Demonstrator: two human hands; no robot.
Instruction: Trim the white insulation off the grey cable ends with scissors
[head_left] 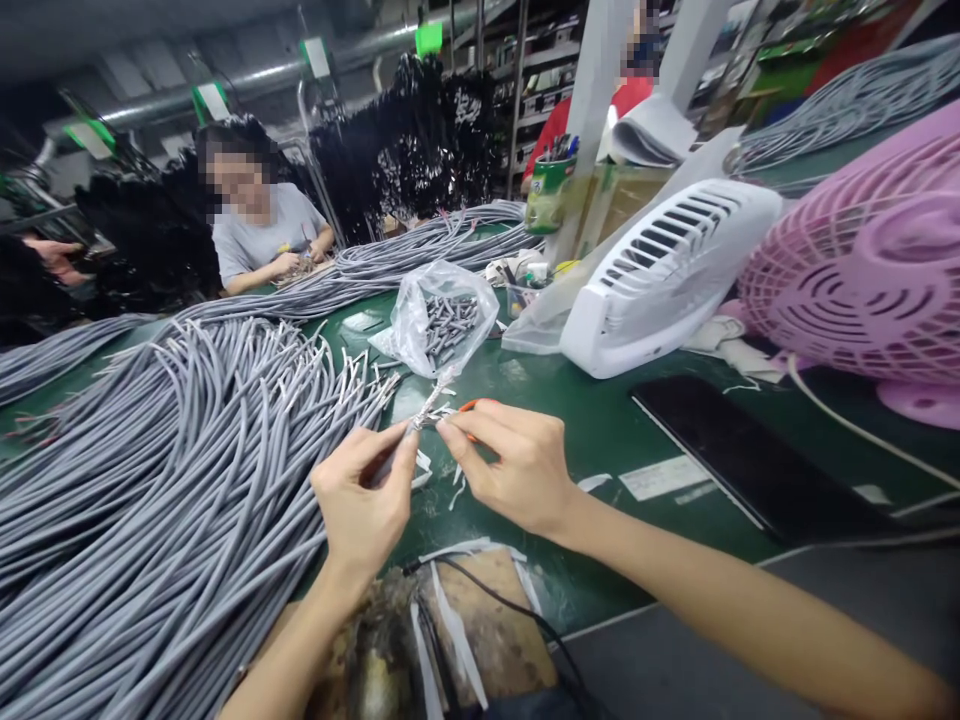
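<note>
My left hand (367,490) is closed round a grey cable close to its stripped end. From its fingertips the bare braided end (429,400) sticks up and away from me. With thumb and forefinger, my right hand (517,455) pinches at loose strands beside that end. An orange piece (478,405) shows behind the right fingers; its kind is mostly hidden. Left of my hands lies a large bundle of grey cables (187,480) with stripped, pale tips. Just beyond the hands stands an open clear plastic bag (409,320) of short grey tube pieces (450,325).
A white fan (660,270) and a pink fan (847,270) stand at right, beside a dark phone-like slab (750,450). Paper scraps (664,477) lie on the green table (600,410). A wooden block (487,610) is nearest me. Across the table sits a co-worker (262,220).
</note>
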